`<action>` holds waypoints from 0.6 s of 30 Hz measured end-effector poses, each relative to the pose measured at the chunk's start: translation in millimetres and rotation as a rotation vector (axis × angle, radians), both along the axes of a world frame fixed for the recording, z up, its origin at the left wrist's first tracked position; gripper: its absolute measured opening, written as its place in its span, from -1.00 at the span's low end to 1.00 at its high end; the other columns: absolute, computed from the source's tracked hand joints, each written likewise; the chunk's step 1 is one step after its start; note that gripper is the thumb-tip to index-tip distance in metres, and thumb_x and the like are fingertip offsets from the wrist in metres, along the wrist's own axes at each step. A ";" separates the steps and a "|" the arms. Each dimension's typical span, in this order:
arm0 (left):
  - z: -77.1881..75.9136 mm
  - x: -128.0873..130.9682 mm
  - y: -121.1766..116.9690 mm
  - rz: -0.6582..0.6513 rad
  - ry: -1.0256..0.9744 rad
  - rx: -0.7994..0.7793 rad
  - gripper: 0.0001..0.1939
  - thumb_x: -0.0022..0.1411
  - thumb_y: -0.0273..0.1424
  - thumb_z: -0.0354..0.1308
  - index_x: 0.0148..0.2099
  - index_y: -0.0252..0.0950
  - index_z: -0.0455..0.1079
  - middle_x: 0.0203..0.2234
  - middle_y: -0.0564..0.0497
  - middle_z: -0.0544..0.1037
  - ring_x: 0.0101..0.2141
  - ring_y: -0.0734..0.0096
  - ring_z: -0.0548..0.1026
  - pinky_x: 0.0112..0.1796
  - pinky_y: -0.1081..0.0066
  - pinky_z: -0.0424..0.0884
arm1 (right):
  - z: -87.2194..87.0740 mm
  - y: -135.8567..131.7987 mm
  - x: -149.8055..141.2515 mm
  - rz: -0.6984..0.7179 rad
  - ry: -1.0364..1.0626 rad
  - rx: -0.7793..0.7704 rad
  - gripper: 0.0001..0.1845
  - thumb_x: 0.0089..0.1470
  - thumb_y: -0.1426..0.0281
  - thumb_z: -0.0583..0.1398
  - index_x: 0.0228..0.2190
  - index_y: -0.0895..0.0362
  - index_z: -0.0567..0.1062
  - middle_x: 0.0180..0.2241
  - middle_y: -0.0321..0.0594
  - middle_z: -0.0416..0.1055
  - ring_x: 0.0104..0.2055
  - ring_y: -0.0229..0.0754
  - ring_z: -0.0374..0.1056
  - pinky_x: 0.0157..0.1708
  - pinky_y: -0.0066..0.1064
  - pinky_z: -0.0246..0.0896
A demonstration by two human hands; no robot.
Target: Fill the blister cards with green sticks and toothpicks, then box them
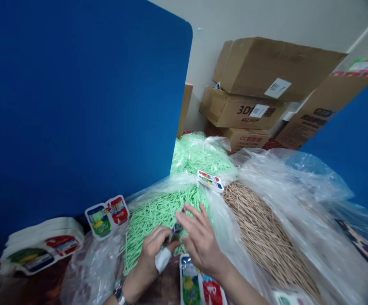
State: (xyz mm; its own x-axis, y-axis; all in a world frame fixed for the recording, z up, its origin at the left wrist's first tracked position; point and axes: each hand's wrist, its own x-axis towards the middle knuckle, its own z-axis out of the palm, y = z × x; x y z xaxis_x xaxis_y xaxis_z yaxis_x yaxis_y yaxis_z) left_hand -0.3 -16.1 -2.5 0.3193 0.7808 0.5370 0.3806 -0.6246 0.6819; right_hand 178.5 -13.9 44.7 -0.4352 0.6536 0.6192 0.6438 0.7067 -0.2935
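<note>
My left hand (154, 250) is curled closed around a small printed packet (176, 231) with dark blue and white on it. Much of the packet is hidden by my fingers. A white piece (163, 259), perhaps paper or tape, lies against my left thumb. My right hand (199, 239) is beside the packet with its fingers apart, and a small red bit shows by its fingertips. Below both hands, thin green sticks (154, 220) fill an opened clear plastic bag. A two-part printed pack (190, 284) in green and red lies under my right wrist.
Brown sticks (260, 228) fill another plastic bag on the right. Printed packs (107, 216) lie to the left, near a stack of white-edged packs (44, 243). Another pack (210, 181) rests between the bags. A blue panel (76, 106) and cardboard boxes (244, 110) stand behind.
</note>
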 end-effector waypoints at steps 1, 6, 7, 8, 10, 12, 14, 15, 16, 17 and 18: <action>-0.8 -1.2 -0.3 -0.004 0.001 -0.002 -0.95 0.26 -0.46 0.12 -0.21 -0.28 0.31 -0.41 -0.02 0.45 -0.38 0.33 0.42 -0.34 0.34 0.37 | -0.2 2.0 3.7 -0.035 0.065 -0.037 -0.44 0.22 0.45 -0.01 0.23 0.06 0.06 0.15 -0.14 0.26 0.27 -0.01 0.01 0.24 0.10 -0.21; -0.2 -12.2 0.8 0.001 -0.015 -0.027 -0.94 0.25 -0.45 0.14 -0.19 -0.28 0.36 -0.39 -0.03 0.49 -0.35 0.33 0.45 -0.33 0.35 0.39 | -3.8 10.5 29.2 -0.202 0.297 -0.216 -0.60 0.23 0.40 0.02 0.10 0.08 0.24 0.05 -0.06 0.32 0.11 -0.05 0.22 0.03 -0.11 0.21; 0.8 -15.1 1.6 0.018 -0.017 -0.027 -0.94 0.25 -0.45 0.14 -0.20 -0.28 0.38 -0.39 -0.03 0.50 -0.36 0.33 0.46 -0.33 0.35 0.39 | -8.2 8.6 33.6 -0.221 0.288 -0.232 -0.68 0.23 0.40 0.02 0.02 0.09 0.31 -0.05 -0.07 0.38 0.02 -0.07 0.30 -0.05 -0.16 0.27; 1.9 -17.9 2.6 0.038 -0.018 -0.022 -0.94 0.24 -0.44 0.15 -0.21 -0.29 0.39 -0.40 -0.03 0.50 -0.36 0.33 0.46 -0.34 0.36 0.39 | -14.7 4.7 37.1 -0.214 0.232 -0.259 -0.76 0.23 0.41 0.02 -0.08 0.09 0.36 -0.16 -0.11 0.42 -0.09 -0.11 0.35 -0.14 -0.23 0.30; 4.2 -22.7 4.5 0.066 -0.019 -0.003 -0.93 0.22 -0.43 0.18 -0.22 -0.30 0.40 -0.40 -0.03 0.51 -0.36 0.33 0.47 -0.34 0.37 0.39 | -34.0 -8.3 40.6 -0.111 -0.033 -0.314 -0.85 0.22 0.43 0.05 -0.27 0.09 0.42 -0.37 -0.21 0.43 -0.30 -0.18 0.36 -0.33 -0.36 0.30; 6.5 -25.5 5.5 0.070 -0.018 0.024 -0.92 0.21 -0.46 0.18 -0.22 -0.31 0.39 -0.40 -0.03 0.51 -0.36 0.33 0.47 -0.34 0.37 0.39 | -58.0 -24.3 40.0 0.025 -0.378 -0.309 -0.85 0.17 0.47 0.09 -0.39 0.09 0.43 -0.47 -0.26 0.41 -0.41 -0.20 0.33 -0.43 -0.41 0.24; 9.0 -25.9 5.0 0.055 -0.012 0.053 -0.91 0.20 -0.49 0.19 -0.21 -0.31 0.38 -0.40 -0.04 0.51 -0.35 0.33 0.46 -0.32 0.36 0.40 | -79.7 -35.9 37.4 0.060 -0.593 -0.252 -0.87 0.14 0.52 0.11 -0.39 0.10 0.44 -0.44 -0.24 0.43 -0.38 -0.16 0.34 -0.44 -0.39 0.22; 10.3 -25.3 4.4 0.049 -0.010 0.068 -0.90 0.20 -0.50 0.19 -0.20 -0.31 0.38 -0.40 -0.04 0.51 -0.34 0.32 0.46 -0.32 0.35 0.40 | -87.6 -38.2 36.0 0.045 -0.653 -0.243 -0.88 0.13 0.54 0.12 -0.35 0.11 0.44 -0.41 -0.23 0.45 -0.36 -0.14 0.35 -0.44 -0.38 0.21; 11.5 -24.3 3.6 0.044 -0.006 0.078 -0.90 0.20 -0.50 0.19 -0.20 -0.31 0.39 -0.40 -0.05 0.51 -0.34 0.32 0.47 -0.32 0.35 0.40 | -93.2 -38.0 34.6 0.009 -0.697 -0.251 -0.88 0.11 0.55 0.13 -0.32 0.12 0.43 -0.38 -0.21 0.45 -0.34 -0.13 0.35 -0.43 -0.37 0.21; 12.5 -23.1 2.9 0.039 -0.002 0.084 -0.90 0.19 -0.51 0.19 -0.20 -0.32 0.39 -0.40 -0.05 0.52 -0.34 0.32 0.47 -0.32 0.35 0.41 | -96.5 -35.5 33.4 -0.035 -0.730 -0.269 -0.89 0.11 0.55 0.14 -0.31 0.13 0.43 -0.37 -0.20 0.45 -0.33 -0.12 0.36 -0.42 -0.36 0.21; 13.2 -21.9 2.2 0.038 0.001 0.088 -0.91 0.20 -0.51 0.19 -0.20 -0.32 0.40 -0.40 -0.05 0.52 -0.35 0.32 0.48 -0.32 0.35 0.41 | -98.0 -31.3 32.2 -0.074 -0.760 -0.289 -0.90 0.11 0.54 0.14 -0.32 0.14 0.43 -0.37 -0.20 0.45 -0.33 -0.11 0.36 -0.43 -0.36 0.20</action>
State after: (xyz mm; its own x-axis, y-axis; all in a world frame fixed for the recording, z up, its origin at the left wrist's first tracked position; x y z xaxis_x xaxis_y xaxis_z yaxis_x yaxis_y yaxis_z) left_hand -22.2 -13.9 10.7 0.2909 0.7421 0.6039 0.4059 -0.6673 0.6245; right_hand 210.7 -45.2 -53.2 -0.6179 0.7859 -0.0254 0.7825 0.6178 0.0777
